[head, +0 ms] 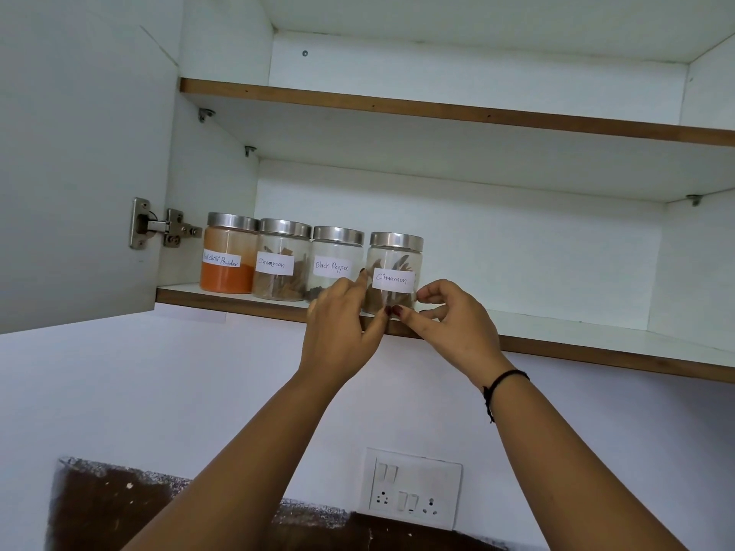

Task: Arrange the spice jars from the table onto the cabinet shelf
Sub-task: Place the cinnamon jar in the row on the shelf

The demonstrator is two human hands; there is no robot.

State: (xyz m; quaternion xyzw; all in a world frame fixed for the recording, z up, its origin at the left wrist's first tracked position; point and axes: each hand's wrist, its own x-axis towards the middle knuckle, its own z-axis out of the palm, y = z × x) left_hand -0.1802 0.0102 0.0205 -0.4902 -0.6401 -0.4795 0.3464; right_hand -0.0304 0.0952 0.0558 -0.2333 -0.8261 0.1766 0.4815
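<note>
My left hand [342,332] and right hand [457,324] clasp the rightmost clear glass, steel-lidded jar labelled Cinnamon [393,268], thumbs nearly touching in front. It stands on the white brown-edged cabinet shelf [557,330]; just left of it, the Black Pepper jar [336,264].

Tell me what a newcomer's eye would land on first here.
The bright orange red chilli powder jar stands out at the left end of a row of four steel-lidded jars on the lower cabinet shelf. Next, the left hand and right hand hold the right-end Cinnamon jar near the shelf's front edge. Below, a white switch panel sits on the wall.
</note>
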